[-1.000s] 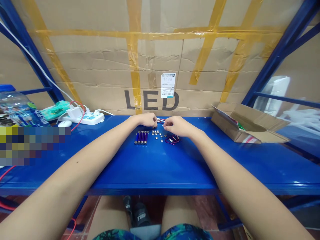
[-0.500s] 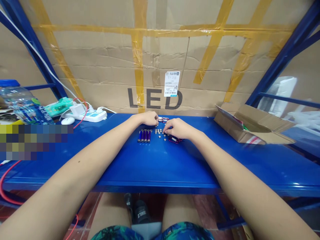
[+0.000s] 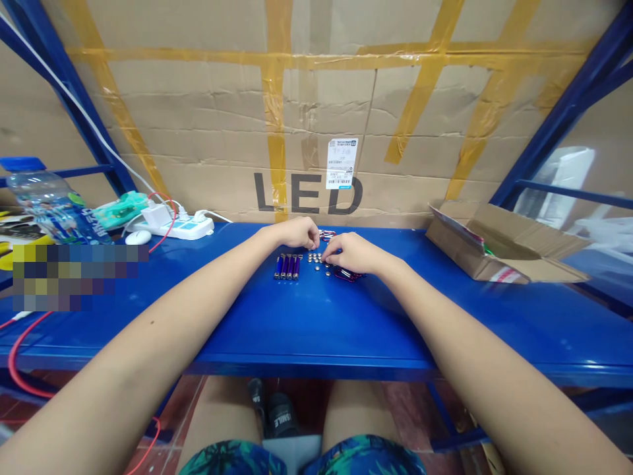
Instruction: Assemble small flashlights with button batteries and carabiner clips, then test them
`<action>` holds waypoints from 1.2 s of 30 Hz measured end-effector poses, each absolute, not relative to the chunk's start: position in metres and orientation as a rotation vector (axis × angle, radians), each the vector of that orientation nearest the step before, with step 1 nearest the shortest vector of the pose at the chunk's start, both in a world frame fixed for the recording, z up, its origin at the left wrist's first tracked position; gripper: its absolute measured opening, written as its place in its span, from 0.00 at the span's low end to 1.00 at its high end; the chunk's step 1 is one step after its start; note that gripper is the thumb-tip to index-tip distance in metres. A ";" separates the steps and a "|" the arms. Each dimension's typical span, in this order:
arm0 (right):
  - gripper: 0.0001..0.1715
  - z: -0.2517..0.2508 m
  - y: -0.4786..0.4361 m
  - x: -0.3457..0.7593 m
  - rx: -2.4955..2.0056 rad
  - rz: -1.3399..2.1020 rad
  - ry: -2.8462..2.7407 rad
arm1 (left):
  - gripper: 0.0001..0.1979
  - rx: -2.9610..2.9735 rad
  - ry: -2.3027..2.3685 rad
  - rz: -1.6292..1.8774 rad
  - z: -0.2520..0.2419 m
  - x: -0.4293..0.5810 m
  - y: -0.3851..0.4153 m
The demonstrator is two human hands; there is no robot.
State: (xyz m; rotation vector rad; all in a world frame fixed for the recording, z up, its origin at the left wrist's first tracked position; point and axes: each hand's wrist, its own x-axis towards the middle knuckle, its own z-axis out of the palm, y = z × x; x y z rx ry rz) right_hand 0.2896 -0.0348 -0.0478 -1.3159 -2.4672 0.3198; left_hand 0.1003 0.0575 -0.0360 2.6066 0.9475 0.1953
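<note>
Small round silver pieces that look like button cells lie scattered on the blue tabletop between my hands. My left hand is at their far left side, fingers curled and fingertips together. From the right, my right hand reaches over the edge of the cells in a pinch. Whatever is in either pinch is too small to make out. Several slim blue-purple metal tubes stand in a row nearer me, left of the cells. Shiny metal parts lie behind the hands, and dark red and silver ones sit below my right hand.
An open cardboard box is on the right of the blue table. To the left are a white power strip, a white mouse-like object, a water bottle and a red cable. A large taped carton backs the table.
My left hand has shifted slightly right, its fingertips now lower over the cells' far side. My right hand stays nearly in place. The view has moved a little.
</note>
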 end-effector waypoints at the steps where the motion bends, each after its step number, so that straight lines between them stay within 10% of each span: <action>1: 0.13 -0.048 -0.035 0.289 -1.323 0.324 -2.465 | 0.09 2.604 0.934 0.192 -0.036 0.100 0.057; 36: 0.10 -0.037 -0.037 0.298 -1.427 0.336 -2.445 | 0.11 2.729 1.019 -0.235 -0.002 0.107 0.001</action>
